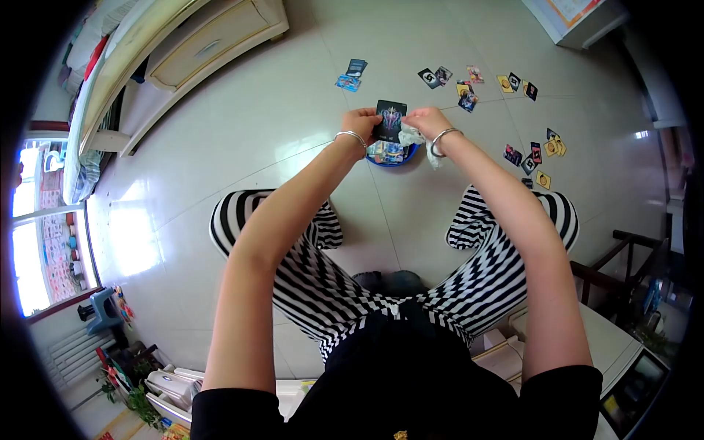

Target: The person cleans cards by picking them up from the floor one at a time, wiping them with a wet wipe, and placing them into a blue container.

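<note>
My left hand (361, 123) grips the left edge of a dark card (390, 120) with a colourful emblem, held upright above the floor. At the card's right side, my right hand (428, 123) is closed on a crumpled white tissue (413, 135), which hangs down below the fingers. Beneath the card is a round blue container (396, 163) with several cards (386, 152) in it, partly hidden by the card and tissue. Two small groups of cards lie beyond my left hand, one dark (356, 67) and one blue (348, 83).
Scattered cards lie on the tiled floor (293, 147), some at the upper right (467, 95) and others farther right (543, 180). A drawer cabinet (213, 48) stands at the upper left. Dark wooden bars (612, 257) are at the right. My striped legs are spread on both sides.
</note>
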Available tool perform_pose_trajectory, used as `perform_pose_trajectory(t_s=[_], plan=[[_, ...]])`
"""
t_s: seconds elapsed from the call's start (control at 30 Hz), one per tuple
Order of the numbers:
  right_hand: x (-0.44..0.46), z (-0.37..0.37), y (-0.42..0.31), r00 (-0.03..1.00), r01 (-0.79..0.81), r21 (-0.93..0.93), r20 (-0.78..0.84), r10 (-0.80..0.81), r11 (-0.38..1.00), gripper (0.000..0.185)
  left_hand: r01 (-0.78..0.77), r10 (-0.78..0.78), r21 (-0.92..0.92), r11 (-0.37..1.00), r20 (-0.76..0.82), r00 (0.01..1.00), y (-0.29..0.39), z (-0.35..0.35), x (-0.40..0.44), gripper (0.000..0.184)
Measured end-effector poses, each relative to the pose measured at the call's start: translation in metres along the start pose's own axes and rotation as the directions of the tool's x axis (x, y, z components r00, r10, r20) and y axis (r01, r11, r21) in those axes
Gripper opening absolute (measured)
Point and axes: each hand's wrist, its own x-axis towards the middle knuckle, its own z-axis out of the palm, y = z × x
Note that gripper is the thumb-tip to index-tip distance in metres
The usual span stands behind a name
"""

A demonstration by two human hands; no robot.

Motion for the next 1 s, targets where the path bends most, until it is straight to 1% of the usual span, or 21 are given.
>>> perform_pose_trajectory(t_s=[0.03,0.07,0.13,0.17,0.27,0.3,0.33,0.37,0.43,0.47,0.5,0.57,0.6,0.67,0.7,0.77,0.8,0.9,0.93,0.97,1.0], plan=[[0.012,0.002,0.016,0.999,-0.018,-0.049,-0.040,0.016,0.999,0.016,0.008,-0.008,0.002,1.000,0.002,1.000,-0.016,-0.005,0.015,0.016],[0.025,0.003,0.033,0.998,-0.025,-0.114,-0.062,0.018,0.993,0.018,0.000,0.000,0.004,1.000,-0.039,0.999,-0.036,-0.012,0.035,0.014],[0.034,0.010,0.051,0.995,-0.044,-0.143,-0.092,0.031,0.989,0.019,-0.003,0.007,0.030,1.000,-0.130,0.991,-0.062,-0.018,0.055,0.013],[0.038,0.014,0.060,0.992,-0.058,-0.173,-0.119,0.037,0.983,0.020,0.059,-0.054,0.027,0.998,-0.146,0.988,-0.071,-0.021,0.058,0.016],[0.062,0.023,0.106,0.986,-0.097,-0.202,-0.154,0.066,0.975,0.021,0.118,-0.119,-0.013,0.993,-0.137,0.983,-0.114,-0.039,0.090,0.023],[0.066,0.025,0.113,0.983,-0.094,-0.205,-0.174,0.058,0.974,0.022,0.087,-0.064,0.108,0.990,-0.202,0.977,-0.122,-0.040,0.093,0.026],[0.069,0.024,0.119,0.982,-0.147,-0.285,-0.159,0.104,0.947,0.024,0.060,0.002,0.232,0.971,-0.258,0.966,-0.127,-0.041,0.098,0.028],[0.072,0.023,0.123,0.982,-0.149,-0.284,-0.153,0.108,0.947,0.024,0.065,-0.001,0.231,0.971,-0.264,0.964,-0.131,-0.043,0.103,0.028],[0.073,0.023,0.130,0.960,-0.227,-0.395,-0.244,0.136,0.890,0.026,0.075,0.100,0.448,0.891,-0.355,0.929,-0.145,-0.052,0.111,0.038],[0.073,0.021,0.132,0.952,-0.269,-0.389,-0.247,0.181,0.881,0.027,0.084,0.117,0.459,0.885,-0.394,0.912,-0.150,-0.056,0.115,0.033],[0.076,0.021,0.134,0.953,-0.266,-0.392,-0.242,0.180,0.881,0.027,0.086,0.117,0.456,0.886,-0.399,0.909,-0.145,-0.057,0.114,0.033],[0.078,0.022,0.137,0.959,-0.220,-0.399,-0.256,0.122,0.890,0.029,0.067,0.014,0.221,0.973,-0.348,0.938,-0.133,-0.060,0.110,0.026],[0.080,0.023,0.133,0.960,-0.215,-0.402,-0.253,0.117,0.890,0.029,0.062,0.018,0.218,0.974,-0.350,0.937,-0.125,-0.060,0.107,0.026],[0.089,0.024,0.121,0.967,-0.189,-0.405,-0.234,0.098,0.894,0.031,0.051,-0.062,-0.039,0.998,-0.337,0.939,-0.106,-0.058,0.103,0.018],[0.092,0.025,0.111,0.969,-0.180,-0.410,-0.231,0.089,0.894,0.031,0.042,-0.054,-0.042,0.998,-0.340,0.939,-0.096,-0.057,0.102,0.018],[0.102,0.031,0.090,0.981,-0.109,-0.434,-0.194,0.026,0.894,0.032,0.029,-0.082,-0.135,0.990,-0.407,0.910,-0.075,-0.056,0.101,0.010],[0.111,0.036,0.083,0.978,-0.036,-0.443,-0.200,-0.060,0.896,0.027,0.018,-0.071,-0.137,0.990,-0.395,0.916,-0.070,-0.061,0.104,0.014],[0.142,0.050,0.064,0.977,-0.008,-0.400,-0.197,-0.078,0.916,0.027,-0.014,-0.047,-0.147,0.989,-0.400,0.915,-0.051,-0.071,0.120,0.014],[0.153,0.053,0.057,0.973,0.036,-0.422,-0.190,-0.128,0.906,0.027,-0.017,-0.048,-0.153,0.988,-0.412,0.910,-0.044,-0.073,0.126,0.015],[0.164,0.056,0.053,0.975,0.036,-0.425,-0.185,-0.126,0.904,0.027,-0.016,-0.052,-0.159,0.987,-0.415,0.908,-0.039,-0.076,0.133,0.015],[0.176,0.059,0.046,0.983,-0.019,-0.394,-0.173,-0.054,0.919,0.029,-0.026,-0.050,-0.177,0.984,-0.408,0.912,-0.035,-0.080,0.142,0.015]])
